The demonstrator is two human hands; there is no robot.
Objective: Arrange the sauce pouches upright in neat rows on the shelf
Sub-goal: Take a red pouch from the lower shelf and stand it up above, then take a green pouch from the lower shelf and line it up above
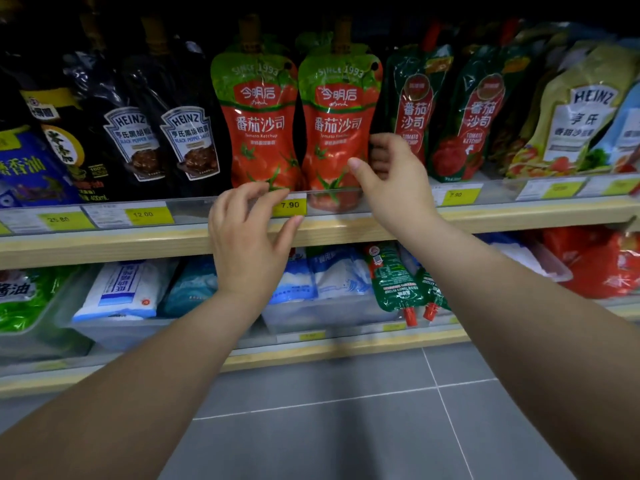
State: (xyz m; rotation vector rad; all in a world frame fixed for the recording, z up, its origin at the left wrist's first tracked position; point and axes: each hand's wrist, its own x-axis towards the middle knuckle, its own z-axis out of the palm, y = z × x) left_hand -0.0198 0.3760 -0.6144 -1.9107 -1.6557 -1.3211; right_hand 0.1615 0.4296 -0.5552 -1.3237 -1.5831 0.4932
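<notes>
Two red-and-green tomato ketchup pouches stand upright side by side on the upper shelf (104,242): the left pouch (260,119) and the right pouch (337,123). My right hand (388,171) is at the right pouch's lower right edge, thumb on its front and fingers curled behind its side. My left hand (249,233) hovers with fingers spread in front of the clear shelf rail, just below the left pouch, holding nothing. Two dark green ketchup pouches (415,105) stand to the right.
Black Heinz pepper sauce pouches (188,140) stand left of the red ones, and pale Heinz dressing pouches (575,123) stand far right. On the lower shelf lie white-blue bags (121,289) and two green ketchup pouches lying cap-down (394,282). Grey tiled floor is below.
</notes>
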